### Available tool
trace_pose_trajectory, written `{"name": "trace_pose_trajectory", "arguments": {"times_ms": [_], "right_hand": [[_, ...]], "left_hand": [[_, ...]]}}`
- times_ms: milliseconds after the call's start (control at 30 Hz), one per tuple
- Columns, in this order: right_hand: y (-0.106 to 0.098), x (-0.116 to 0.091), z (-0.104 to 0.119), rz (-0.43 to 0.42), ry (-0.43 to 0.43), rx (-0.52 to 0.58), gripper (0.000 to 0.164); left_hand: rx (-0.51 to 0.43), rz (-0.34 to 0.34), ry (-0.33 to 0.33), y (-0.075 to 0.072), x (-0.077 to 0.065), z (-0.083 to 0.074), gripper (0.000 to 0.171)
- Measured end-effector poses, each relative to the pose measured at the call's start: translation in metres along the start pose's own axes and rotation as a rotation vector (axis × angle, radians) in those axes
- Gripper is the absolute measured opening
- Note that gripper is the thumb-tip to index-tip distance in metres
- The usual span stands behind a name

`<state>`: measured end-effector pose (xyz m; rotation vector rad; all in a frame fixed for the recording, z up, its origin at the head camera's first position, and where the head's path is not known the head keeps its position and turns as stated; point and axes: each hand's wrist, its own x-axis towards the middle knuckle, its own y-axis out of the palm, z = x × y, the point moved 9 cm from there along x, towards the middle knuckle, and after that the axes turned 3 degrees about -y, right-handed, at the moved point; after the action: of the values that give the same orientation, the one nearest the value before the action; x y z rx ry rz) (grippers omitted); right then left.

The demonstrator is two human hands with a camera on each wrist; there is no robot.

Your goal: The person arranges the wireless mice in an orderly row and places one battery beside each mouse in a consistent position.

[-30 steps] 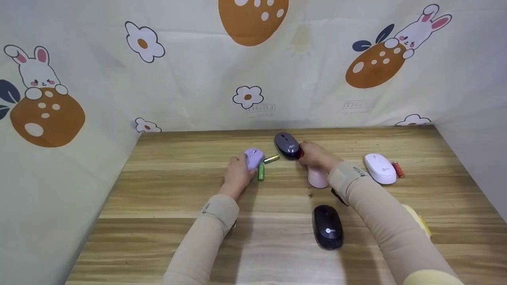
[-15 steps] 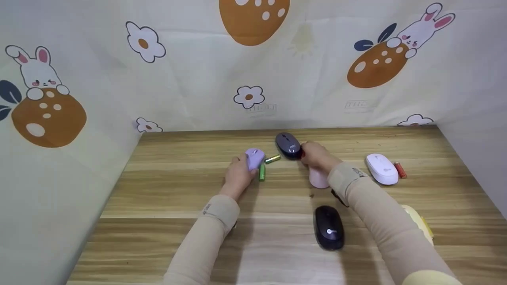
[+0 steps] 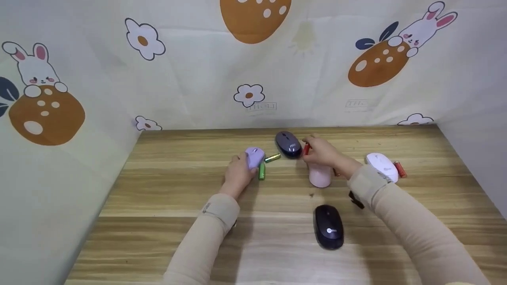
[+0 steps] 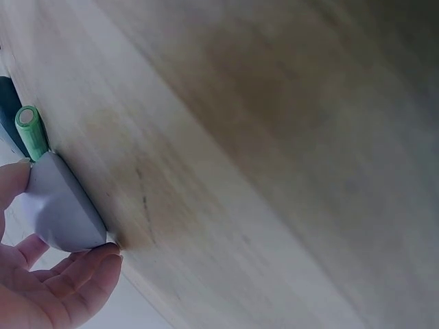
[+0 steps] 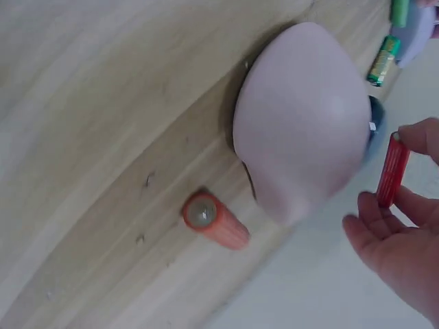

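Observation:
My left hand (image 3: 239,174) grips a lilac computer mouse (image 3: 255,157) on the table, thumb on one side and fingers on the other. Beside that mouse lie a green battery (image 3: 262,171) and a green-and-gold battery (image 3: 273,158). Between thumb and fingers, my right hand (image 3: 323,152) pinches a red battery (image 5: 393,170) by its ends. Just under this hand sits a pale pink mouse (image 5: 302,116), partly covered by it in the head view. A second red battery (image 5: 216,221) lies beside the pink mouse. The dark grey mouse (image 3: 288,144) is left of my right fingertips.
A black mouse (image 3: 328,227) lies nearer the front of the wooden table (image 3: 158,237). To the right, a white mouse (image 3: 379,163) has another red battery (image 3: 400,169) next to it, and my sleeve overlaps that mouse. A patterned cloth (image 3: 190,79) hangs behind the table.
My right hand has risen slightly and its forearm has swung right, bringing the pinched red battery into sight. The sleeve now hides the yellow thing. My left hand has stayed on the lilac mouse.

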<state>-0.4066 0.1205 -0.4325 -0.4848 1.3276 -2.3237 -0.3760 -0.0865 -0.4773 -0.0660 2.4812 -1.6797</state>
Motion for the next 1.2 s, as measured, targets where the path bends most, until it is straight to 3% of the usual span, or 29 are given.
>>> {"name": "trace_pose_trajectory", "arguments": {"times_ms": [100,233,367,500,633,867,1067,1200], "right_hand": [[-0.009,-0.020,0.011,0.034,-0.103,-0.002,0.051],[-0.009,-0.060,0.020,0.183,-0.241,-0.072,0.038],[0.000,-0.105,0.015,0.326,-0.271,-0.142,0.033],[0.013,-0.144,0.010,0.351,-0.270,-0.217,0.031],[0.025,-0.172,0.016,0.318,-0.323,-0.254,0.029],[0.032,-0.187,0.028,0.227,-0.399,-0.303,0.046],[0.031,-0.189,0.031,0.158,-0.461,-0.304,0.045],[0.032,-0.190,0.034,0.157,-0.486,-0.306,0.045]], "left_hand": [[-0.005,0.005,0.001,0.000,0.001,-0.001,0.063],[-0.014,0.007,0.005,0.000,0.001,-0.002,0.062],[0.005,-0.019,0.016,-0.003,0.001,-0.002,0.061],[0.061,-0.066,0.049,-0.006,-0.001,-0.004,0.061],[0.070,-0.080,0.057,-0.007,-0.004,-0.004,0.061],[0.037,-0.071,0.044,-0.006,-0.002,-0.004,0.060],[0.011,-0.066,0.052,-0.006,-0.003,-0.004,0.059],[0.020,-0.069,0.050,-0.006,-0.002,-0.004,0.060]]}}
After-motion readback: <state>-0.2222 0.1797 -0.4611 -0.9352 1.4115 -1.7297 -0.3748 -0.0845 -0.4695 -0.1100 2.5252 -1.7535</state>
